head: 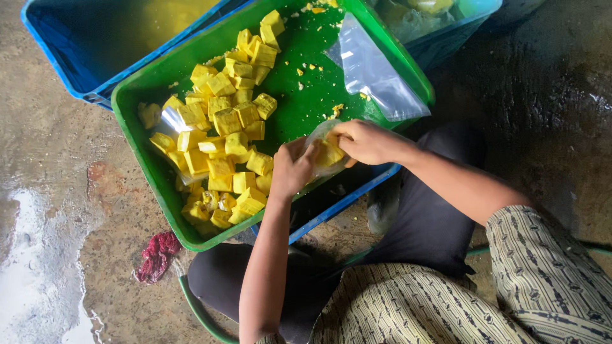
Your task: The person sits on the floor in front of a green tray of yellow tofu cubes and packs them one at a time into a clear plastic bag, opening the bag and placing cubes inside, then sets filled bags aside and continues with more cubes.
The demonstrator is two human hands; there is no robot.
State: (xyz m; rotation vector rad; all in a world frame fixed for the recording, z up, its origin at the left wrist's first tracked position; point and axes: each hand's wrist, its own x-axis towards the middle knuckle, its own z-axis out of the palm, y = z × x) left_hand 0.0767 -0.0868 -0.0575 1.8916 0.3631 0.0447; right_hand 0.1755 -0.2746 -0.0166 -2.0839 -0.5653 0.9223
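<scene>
**Head view: a small bag held between both hands at the near rim of the green tray**

Head-camera framing shows a small clear plastic bag (326,151), with yellow cubes inside, gripped between the two hands just above the near edge of the green tray (137,137). The left hand (292,169) is seen from the back, its fingers curled and closed on the bag's left side. The right hand (366,141) is laid over the bag from the right, fingers bent and pressed together on the film at the top; the fingertips themselves are hidden under the bag.

The loose pile of yellow cubes (226,137) lies to the left of both hands, spread along the tray's length from the near-left corner toward the far right. It is nearer to the left hand, whose knuckles sit just beside the closest cubes; the right hand is separated from the pile by the bag.

An empty clear bag (376,73) lies flat across the tray's right rim, beyond the right hand. A blue crate (57,38) stands behind the tray, and a red cloth (157,255) lies on the wet floor.
</scene>
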